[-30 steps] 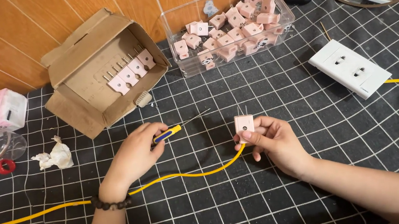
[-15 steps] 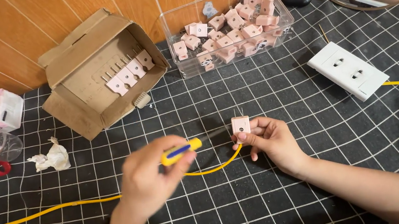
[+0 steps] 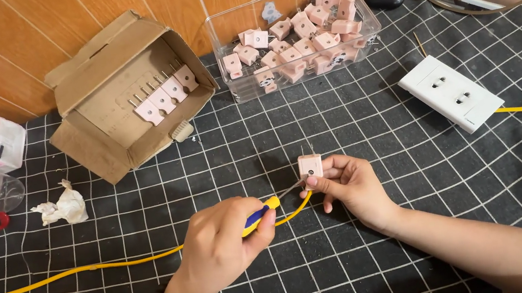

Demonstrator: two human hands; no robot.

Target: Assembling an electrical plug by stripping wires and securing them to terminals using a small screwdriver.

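At the centre of the frame, the right hand (image 3: pixel 348 185) pinches a small pink plug (image 3: pixel 310 166) between thumb and fingers, its two metal prongs pointing up. The left hand (image 3: pixel 223 243), lower centre, has its grip closed around a screwdriver (image 3: pixel 264 214) with a yellow and blue handle; the metal tip points toward the plug's underside, just beside it. A yellow cable (image 3: pixel 88 269) runs from the plug leftward across the counter (image 3: pixel 352 120), which is covered with a black cloth marked in a white grid.

In the upper left sits an open cardboard box (image 3: pixel 125 97) holding a row of pink plugs. A clear bin (image 3: pixel 297 43) of more pink plugs stands at upper centre. A white socket plate (image 3: pixel 451 92) lies at the right, well apart from the hands. A crumpled tissue (image 3: pixel 62 207) rests at the left.
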